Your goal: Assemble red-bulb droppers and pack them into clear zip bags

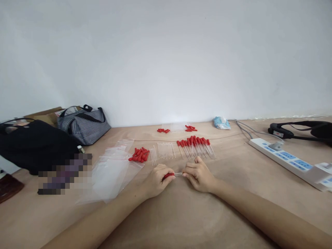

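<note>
My left hand (pixel 158 178) is closed round a red rubber dropper bulb (pixel 168 175). A thin clear glass tube (pixel 178 174) runs from the bulb across to my right hand (pixel 198 174), whose fingers pinch its other end. How deep the tube sits in the bulb is hidden by my left fingers. Just beyond my hands lie a heap of loose red bulbs (pixel 140 155), rows of bare glass tubes (pixel 166 150) and, to the right, a fan of droppers with red bulbs on them (pixel 195 143).
Clear zip bags (pixel 111 173) lie left of my arm. Further left stand a black bag (pixel 33 145) and a striped bag (pixel 85 126). More bulbs (pixel 163 130) lie near the wall. A tissue pack (pixel 221 122), a power strip (pixel 287 160) and a black headset strap (pixel 298 129) are on the right.
</note>
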A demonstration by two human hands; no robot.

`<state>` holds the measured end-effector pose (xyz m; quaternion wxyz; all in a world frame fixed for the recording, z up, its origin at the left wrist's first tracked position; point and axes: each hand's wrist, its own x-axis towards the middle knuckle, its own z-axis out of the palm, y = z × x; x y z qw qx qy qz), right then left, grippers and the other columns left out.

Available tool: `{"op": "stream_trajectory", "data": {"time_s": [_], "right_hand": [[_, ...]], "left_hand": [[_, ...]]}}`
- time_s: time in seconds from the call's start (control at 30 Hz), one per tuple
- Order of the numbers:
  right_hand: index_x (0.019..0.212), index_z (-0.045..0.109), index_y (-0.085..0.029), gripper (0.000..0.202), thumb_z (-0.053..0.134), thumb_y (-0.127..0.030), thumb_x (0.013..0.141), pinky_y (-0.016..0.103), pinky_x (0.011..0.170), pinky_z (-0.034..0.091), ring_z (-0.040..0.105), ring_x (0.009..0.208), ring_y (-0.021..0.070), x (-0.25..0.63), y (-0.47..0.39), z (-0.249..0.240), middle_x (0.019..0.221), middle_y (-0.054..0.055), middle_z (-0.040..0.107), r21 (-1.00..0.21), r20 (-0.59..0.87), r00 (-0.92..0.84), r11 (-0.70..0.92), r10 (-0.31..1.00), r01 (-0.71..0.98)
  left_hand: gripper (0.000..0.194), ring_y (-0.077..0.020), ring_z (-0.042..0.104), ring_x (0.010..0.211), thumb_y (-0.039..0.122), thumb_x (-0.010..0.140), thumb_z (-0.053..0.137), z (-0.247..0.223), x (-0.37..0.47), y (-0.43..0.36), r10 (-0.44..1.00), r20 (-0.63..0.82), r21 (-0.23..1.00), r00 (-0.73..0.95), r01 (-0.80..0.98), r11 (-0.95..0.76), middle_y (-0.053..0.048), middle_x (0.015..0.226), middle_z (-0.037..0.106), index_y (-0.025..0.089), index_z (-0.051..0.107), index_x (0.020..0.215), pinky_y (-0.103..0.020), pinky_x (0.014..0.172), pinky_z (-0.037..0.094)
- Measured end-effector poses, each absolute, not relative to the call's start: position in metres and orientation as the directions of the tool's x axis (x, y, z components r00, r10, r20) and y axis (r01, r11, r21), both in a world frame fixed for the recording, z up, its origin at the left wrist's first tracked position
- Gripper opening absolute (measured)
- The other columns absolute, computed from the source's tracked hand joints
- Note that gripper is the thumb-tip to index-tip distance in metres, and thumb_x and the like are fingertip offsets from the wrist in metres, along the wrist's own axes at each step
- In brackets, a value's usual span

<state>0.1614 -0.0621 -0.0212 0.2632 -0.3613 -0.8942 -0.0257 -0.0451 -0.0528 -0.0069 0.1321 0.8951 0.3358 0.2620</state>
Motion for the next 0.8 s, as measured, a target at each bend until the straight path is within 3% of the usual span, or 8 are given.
{"op": "stream_trajectory", "data": {"time_s": [0.3, 0.6, 0.8], "right_hand": [[0.071, 0.058, -0.016, 0.028, 0.034, -0.020, 0.086, 0.029, 0.065, 0.020, 0.043, 0.058, 0.0107, 0.149, -0.069, -0.022, 0.065, 0.002, 0.057, -0.227, 0.501, -0.532, 0.697, 0.683, 0.680], [0.070, 0.059, -0.016, 0.029, 0.035, -0.020, 0.086, 0.029, 0.062, 0.018, 0.041, 0.056, 0.0102, 0.143, -0.072, -0.019, 0.065, 0.002, 0.057, -0.144, 0.473, -0.517, 0.641, 0.713, 0.754], [0.070, 0.061, -0.018, 0.023, 0.043, -0.023, 0.083, 0.030, 0.063, 0.018, 0.046, 0.072, 0.0147, 0.146, -0.072, -0.005, 0.070, 0.004, 0.059, -0.054, 0.403, -0.559, 0.628, 0.725, 0.776]], "left_hand": [[0.016, -0.0155, 0.055, 0.068, 0.019, 0.082, 0.045, -0.006, -0.044, -0.053, 0.618, 0.425, 0.376, 0.662, 0.491, -0.785, -0.002, 0.069, 0.062, 0.018, 0.058, 0.074, -0.028, 0.069, 0.042], [0.013, -0.0162, 0.056, 0.071, 0.019, 0.081, 0.049, -0.003, -0.045, -0.049, 0.621, 0.417, 0.371, 0.663, 0.499, -0.783, -0.003, 0.071, 0.064, 0.017, 0.061, 0.075, -0.028, 0.069, 0.043], [0.012, -0.0173, 0.057, 0.078, 0.025, 0.080, 0.052, -0.001, -0.050, -0.044, 0.672, 0.456, 0.402, 0.584, 0.538, -0.741, -0.003, 0.081, 0.064, 0.019, 0.062, 0.084, -0.031, 0.074, 0.043]]}}
